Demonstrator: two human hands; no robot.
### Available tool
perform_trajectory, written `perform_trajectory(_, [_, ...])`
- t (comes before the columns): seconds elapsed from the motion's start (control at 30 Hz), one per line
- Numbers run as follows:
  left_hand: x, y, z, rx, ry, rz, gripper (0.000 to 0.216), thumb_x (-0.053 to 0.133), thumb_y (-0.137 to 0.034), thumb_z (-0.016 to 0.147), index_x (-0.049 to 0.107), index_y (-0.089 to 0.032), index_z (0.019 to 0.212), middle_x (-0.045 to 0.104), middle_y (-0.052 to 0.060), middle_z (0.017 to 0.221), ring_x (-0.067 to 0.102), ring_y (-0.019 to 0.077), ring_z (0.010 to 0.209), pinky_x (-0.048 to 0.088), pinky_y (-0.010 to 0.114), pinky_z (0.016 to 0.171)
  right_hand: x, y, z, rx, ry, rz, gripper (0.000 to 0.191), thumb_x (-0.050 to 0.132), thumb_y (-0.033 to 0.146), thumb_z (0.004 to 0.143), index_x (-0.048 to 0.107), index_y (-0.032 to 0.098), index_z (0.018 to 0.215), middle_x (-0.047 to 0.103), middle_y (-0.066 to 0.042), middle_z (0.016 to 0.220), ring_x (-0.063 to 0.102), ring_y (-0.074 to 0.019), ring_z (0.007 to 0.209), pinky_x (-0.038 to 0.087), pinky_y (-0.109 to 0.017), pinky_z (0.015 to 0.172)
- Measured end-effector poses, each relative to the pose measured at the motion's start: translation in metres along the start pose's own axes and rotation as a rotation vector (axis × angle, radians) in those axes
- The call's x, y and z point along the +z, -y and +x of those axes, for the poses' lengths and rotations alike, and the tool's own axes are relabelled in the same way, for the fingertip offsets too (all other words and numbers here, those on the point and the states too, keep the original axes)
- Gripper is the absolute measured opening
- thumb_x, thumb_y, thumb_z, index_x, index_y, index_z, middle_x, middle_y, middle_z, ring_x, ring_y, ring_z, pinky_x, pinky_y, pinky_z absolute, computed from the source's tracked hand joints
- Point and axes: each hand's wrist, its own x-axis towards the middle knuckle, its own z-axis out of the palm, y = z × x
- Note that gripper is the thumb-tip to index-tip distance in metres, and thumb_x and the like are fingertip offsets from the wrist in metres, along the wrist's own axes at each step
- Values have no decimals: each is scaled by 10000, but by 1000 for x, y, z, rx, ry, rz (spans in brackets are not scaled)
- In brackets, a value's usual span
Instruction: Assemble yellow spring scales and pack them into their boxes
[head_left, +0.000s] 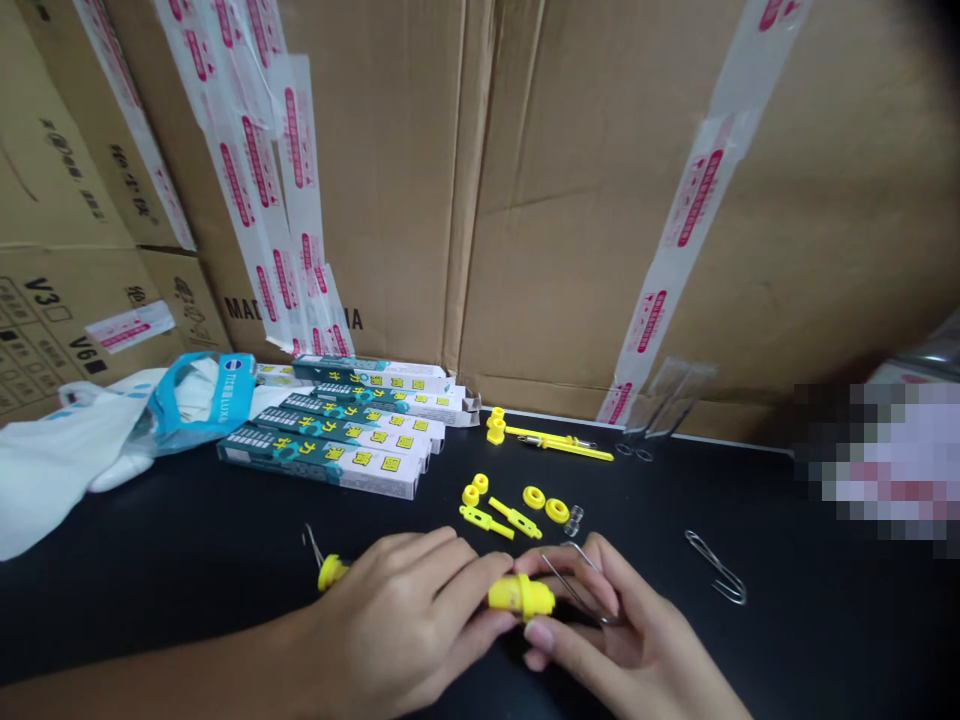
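The left hand and the right hand meet low over the black counter. Between them sits a short yellow plastic barrel piece — the left fingers are closed around its left end, thumb below and forefinger on top. The right fingers pinch a thin bent steel wire that runs up to the barrel piece, and the right thumb presses against the barrel piece from below.

Just behind the barrel piece lies a scatter of small yellow plastic rings and pins, with a little coiled metal spring at its right edge. Further behind the barrel piece, a long yellow plastic rod lies flat on the counter. Left of the barrel piece, partly hidden by the left hand, rests a second yellow plastic knob with a wire hook rising from it. Right of the barrel piece, well apart, lies a loose steel wire clip. Behind and left of the barrel piece, flat teal-and-white printed cartons lie side by side — and far behind the barrel piece stand taped brown cardboard boxes.
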Motion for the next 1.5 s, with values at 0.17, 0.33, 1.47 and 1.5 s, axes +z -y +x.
perform_trajectory(0.17, [0, 1, 1, 44, -28, 32, 320, 359, -334, 1071, 595, -137, 1160, 735, 20, 841, 699, 187, 700, 559, 311, 579, -4, -4, -4, -98, -98, -274, 457, 760, 433, 793, 354, 258, 682, 619, 23, 757, 654, -168, 700, 585, -270, 678])
perform_trajectory(0.33, [0, 1, 1, 55, -31, 55, 321, 370, -351, 1065, 605, -138, 1114, 722, 13, 789, 682, 181, 658, 541, 302, 566, -5, 0, -4, -136, -127, -355, 466, 746, 462, 789, 344, 266, 658, 633, -1, 745, 696, -228, 833, 589, -287, 743])
perform_trajectory(1.47, [-3, 1, 1, 59, -31, 44, 226, 485, -283, 1032, 599, -127, 1148, 723, 23, 835, 650, 188, 668, 502, 313, 547, 1, 8, -4, -115, -72, -124, 480, 812, 346, 772, 349, 255, 687, 722, -16, 943, 727, -196, 880, 615, -287, 823])
perform_trajectory(1.5, [-3, 1, 1, 60, -28, 39, 219, 490, -278, 1029, 603, -129, 1143, 720, 20, 828, 647, 189, 662, 496, 311, 536, 2, 8, -3, -107, -67, -121, 486, 825, 340, 757, 352, 255, 688, 727, -23, 979, 733, -206, 913, 616, -291, 837])
